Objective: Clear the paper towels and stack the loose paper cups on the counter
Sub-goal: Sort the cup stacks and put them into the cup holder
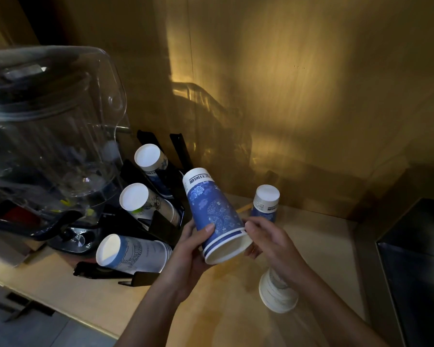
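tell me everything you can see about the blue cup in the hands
The blue cup looks like paper, deep blue with paler floral and paisley print, a white band with dark lettering near its base, and white stripes by the rim. At least two cups seem nested. It is held off the counter, tilted, base up and away, open mouth toward the camera, white inside. The left hand grips its side, thumb on the print; the right hand fingers pinch the rim.
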Action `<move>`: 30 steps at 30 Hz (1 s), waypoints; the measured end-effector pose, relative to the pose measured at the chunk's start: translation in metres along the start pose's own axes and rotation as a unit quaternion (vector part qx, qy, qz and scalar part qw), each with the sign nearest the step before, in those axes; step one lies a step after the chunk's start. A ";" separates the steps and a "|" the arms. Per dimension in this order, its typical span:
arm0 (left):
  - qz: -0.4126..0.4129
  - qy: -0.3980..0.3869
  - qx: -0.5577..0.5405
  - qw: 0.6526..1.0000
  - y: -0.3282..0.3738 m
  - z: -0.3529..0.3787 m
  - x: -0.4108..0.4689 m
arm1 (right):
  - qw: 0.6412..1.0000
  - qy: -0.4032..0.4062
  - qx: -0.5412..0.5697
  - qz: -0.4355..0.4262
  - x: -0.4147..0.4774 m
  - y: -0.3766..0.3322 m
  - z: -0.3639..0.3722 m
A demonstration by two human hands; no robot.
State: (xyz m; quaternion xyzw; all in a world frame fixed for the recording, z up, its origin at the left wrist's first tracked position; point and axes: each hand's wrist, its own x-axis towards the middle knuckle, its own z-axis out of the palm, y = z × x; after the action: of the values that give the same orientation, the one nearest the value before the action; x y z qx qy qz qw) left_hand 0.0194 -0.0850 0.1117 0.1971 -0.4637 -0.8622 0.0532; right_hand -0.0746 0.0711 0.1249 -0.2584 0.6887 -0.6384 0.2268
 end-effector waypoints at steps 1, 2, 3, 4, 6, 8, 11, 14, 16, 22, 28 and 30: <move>0.000 -0.004 -0.005 1.000 0.000 -0.001 0.000 | 1.000 -0.003 -0.003 -0.002 -0.001 0.000 -0.001; 0.001 -0.008 -0.007 1.000 0.000 -0.001 0.000 | 1.000 -0.005 -0.004 0.000 -0.001 0.000 -0.002; 0.005 -0.012 -0.005 1.000 0.001 -0.001 0.001 | 1.000 -0.009 -0.006 0.005 -0.001 -0.001 -0.003; 0.011 -0.015 0.001 1.000 0.001 -0.001 0.002 | 1.000 -0.017 -0.009 0.011 -0.001 -0.002 -0.005; 0.026 -0.025 0.032 0.999 0.003 0.002 0.005 | 0.999 -0.042 -0.020 0.021 0.002 -0.005 -0.010; 0.039 -0.040 0.081 0.995 0.009 0.006 0.013 | 0.997 -0.069 -0.030 0.030 0.006 -0.010 -0.018; 0.048 -0.088 0.164 0.981 0.024 0.020 0.030 | 0.995 -0.094 -0.014 0.032 0.020 -0.013 -0.034; 0.071 -0.116 0.232 0.963 0.038 0.045 0.055 | 0.998 -0.055 0.000 0.011 0.040 -0.008 -0.049; 0.088 -0.113 0.266 0.953 0.048 0.063 0.075 | 1.000 -0.001 0.002 -0.012 0.054 -0.005 -0.060; 0.094 -0.110 0.219 0.965 0.057 0.099 0.132 | 0.991 0.104 -0.078 -0.033 0.094 -0.001 -0.089; 0.047 -0.082 0.221 0.971 0.022 0.097 0.163 | 0.988 0.116 -0.101 0.018 0.113 0.038 -0.092; 0.008 -0.080 0.255 0.964 0.000 0.084 0.167 | 0.984 0.068 -0.150 0.064 0.109 0.063 -0.091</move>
State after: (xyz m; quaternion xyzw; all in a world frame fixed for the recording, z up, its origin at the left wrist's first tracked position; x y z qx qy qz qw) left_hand -0.1659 -0.0653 0.1043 0.1308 -0.6723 -0.7280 -0.0293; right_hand -0.2202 0.0734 0.0718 -0.2009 0.8057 -0.5281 0.1779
